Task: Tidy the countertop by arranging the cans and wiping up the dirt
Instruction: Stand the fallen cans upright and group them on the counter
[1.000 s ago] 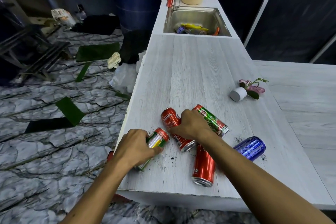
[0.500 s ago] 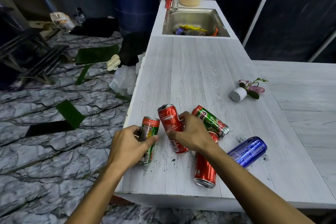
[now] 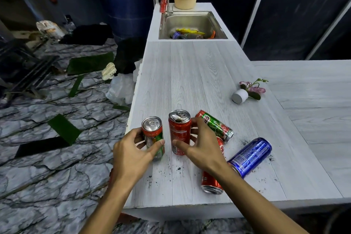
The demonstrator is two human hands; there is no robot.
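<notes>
White wood-grain countertop (image 3: 190, 81) carries 5 cans at its near end. Left hand (image 3: 131, 155): fingers and thumb curled round a red-and-green can (image 3: 152, 135), which stands upright on the surface near the left edge. Right hand (image 3: 203, 148): fingers and thumb curled round a red can (image 3: 179, 131), upright, standing just right of the left thumb. Just beyond the right fingertips a green can (image 3: 216, 126) lies on its side. A second red can (image 3: 210, 182) lies under the right wrist; a blue can (image 3: 250, 156) lies right of that wrist. Black dirt specks (image 3: 178, 168) are scattered on the surface nearer the person than both thumbs. Well beyond the fingers, a small white pot (image 3: 240, 96) with a flower lies tipped over, and a sink (image 3: 190, 23) sits at the far end.
</notes>
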